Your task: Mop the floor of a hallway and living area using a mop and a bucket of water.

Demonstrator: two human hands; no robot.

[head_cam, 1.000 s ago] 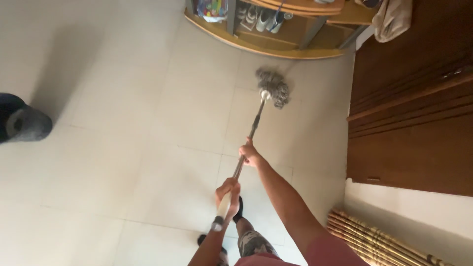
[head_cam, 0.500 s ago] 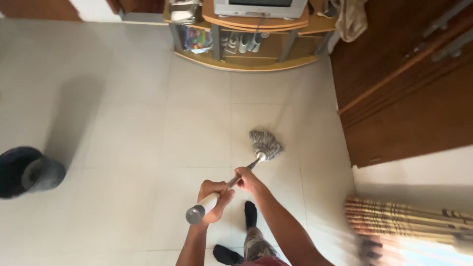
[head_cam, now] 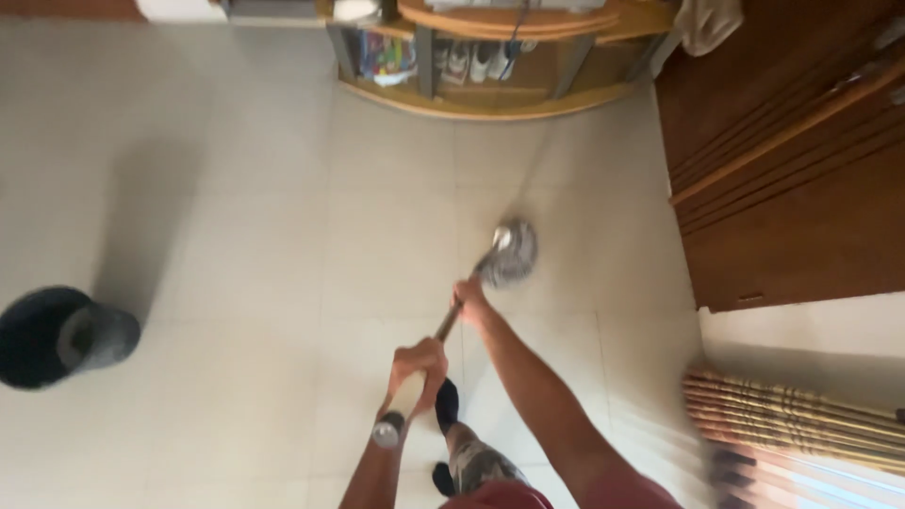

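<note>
On the pale tiled floor (head_cam: pixel 236 188) a person stands and holds a mop (head_cam: pixel 451 306) with both hands. Left hand (head_cam: pixel 415 369) is closed around the light-coloured upper end of the handle, just above the grey end cap, which points toward the camera. Right hand (head_cam: pixel 469 300) is closed around the dark part of the handle further down, close to the mop head (head_cam: pixel 509 253). Both hands are well apart from each other along the handle. That grey head is blurred and lies on the tiles, in front of the person and a little to the right. Below the hands, a foot in a dark sock (head_cam: pixel 446 403) stands on the floor, and a second dark sock shows lower, near the bottom edge.

At the top, a wooden shelf unit (head_cam: pixel 490 94) with a curved base holds shoes and some colourful things. Dark wooden doors (head_cam: pixel 792 188) fill the upper right side. At the bottom right lies a rolled bamboo mat (head_cam: pixel 801 415), partly blurred. Far to the left, near the edge, a dark bucket (head_cam: pixel 61 336) stands on the tiles, well apart from the mop.
</note>
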